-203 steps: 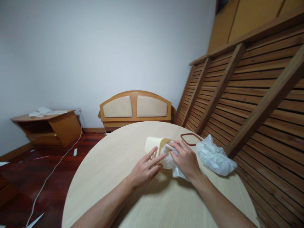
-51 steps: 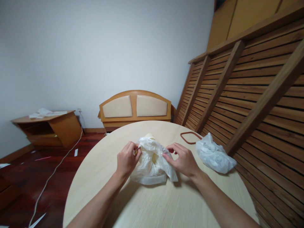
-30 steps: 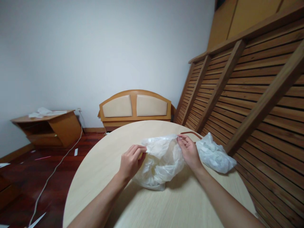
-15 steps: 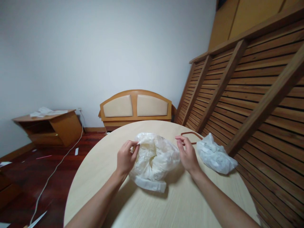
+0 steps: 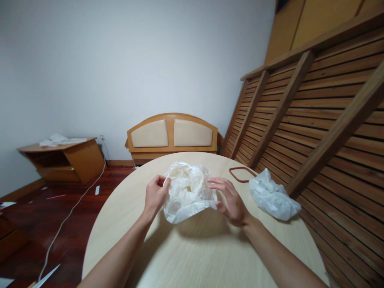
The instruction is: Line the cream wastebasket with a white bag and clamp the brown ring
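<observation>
A crumpled white plastic bag [image 5: 189, 190] is on the round table [image 5: 198, 260] in front of me, its opening loose and facing up. My left hand [image 5: 156, 195] pinches the bag's left rim between thumb and fingers. On the other side, my right hand [image 5: 229, 200] has its fingers spread. Its fingertips rest against the bag's right edge, with the thumb lower and apart from them. Whatever is inside the bag, if anything, cannot be made out.
A second, bunched white plastic bag [image 5: 273, 195] lies at the table's right edge, beside a brown ring-shaped strap [image 5: 240, 180]. A slatted wooden panel [image 5: 300, 112] leans close on the right. Behind stand a headboard [image 5: 171, 136] and a low cabinet [image 5: 69, 160].
The bag's front flap, which hung down toward me, is now lifted and drawn across. My right hand has moved left onto the bag's edge; my left hand keeps its pinch, shifted slightly left.
</observation>
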Demonstrator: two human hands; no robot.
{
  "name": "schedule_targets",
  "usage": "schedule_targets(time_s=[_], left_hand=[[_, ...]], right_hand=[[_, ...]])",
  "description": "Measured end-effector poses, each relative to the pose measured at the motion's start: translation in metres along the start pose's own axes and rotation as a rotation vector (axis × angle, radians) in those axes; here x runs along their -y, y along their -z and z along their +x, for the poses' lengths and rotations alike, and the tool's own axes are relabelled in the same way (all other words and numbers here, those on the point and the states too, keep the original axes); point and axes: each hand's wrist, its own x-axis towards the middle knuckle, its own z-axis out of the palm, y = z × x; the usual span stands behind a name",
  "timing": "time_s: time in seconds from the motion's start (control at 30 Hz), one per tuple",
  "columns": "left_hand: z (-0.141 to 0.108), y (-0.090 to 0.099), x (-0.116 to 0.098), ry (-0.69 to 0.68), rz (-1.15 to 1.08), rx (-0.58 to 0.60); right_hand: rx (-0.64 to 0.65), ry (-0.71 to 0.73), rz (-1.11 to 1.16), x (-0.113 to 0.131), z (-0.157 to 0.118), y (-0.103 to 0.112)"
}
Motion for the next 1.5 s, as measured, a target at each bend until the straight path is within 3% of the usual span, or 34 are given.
schedule_targets(time_s=[0.33,0.57,0.73,0.83,0.93,1.0,1.2,1.37,1.5], left_hand=[[0.005,0.0,0.007,0.038,0.014,-0.026],[0.012,0.004,0.018,0.073,0.04,-0.07],[0.017,0.006,0.028,0.085,0.055,-0.102],[0.017,0.006,0.028,0.082,0.062,-0.115],[0.014,0.006,0.023,0.068,0.065,-0.106],[0.01,0.006,0.017,0.052,0.066,-0.09],[-0.006,-0.002,-0.002,-0.008,0.066,-0.02],[-0.017,-0.01,-0.009,-0.069,0.064,0.031],[-0.023,-0.014,-0.011,-0.107,0.054,0.075]], right_hand=[[-0.047,0.165,-0.059,-0.002,0.002,-0.005],[-0.125,0.214,-0.125,-0.008,0.001,0.009],[0.104,0.228,-0.127,-0.009,-0.001,0.006],[0.283,0.14,-0.108,-0.008,-0.003,0.001],[0.37,0.052,-0.102,-0.004,-0.002,0.0],[0.356,0.043,-0.091,-0.002,-0.001,0.0],[0.097,0.089,-0.133,0.013,0.006,-0.002],[0.141,0.111,-0.189,0.021,0.004,-0.012],[0.172,0.091,-0.192,0.013,0.0,-0.017]])
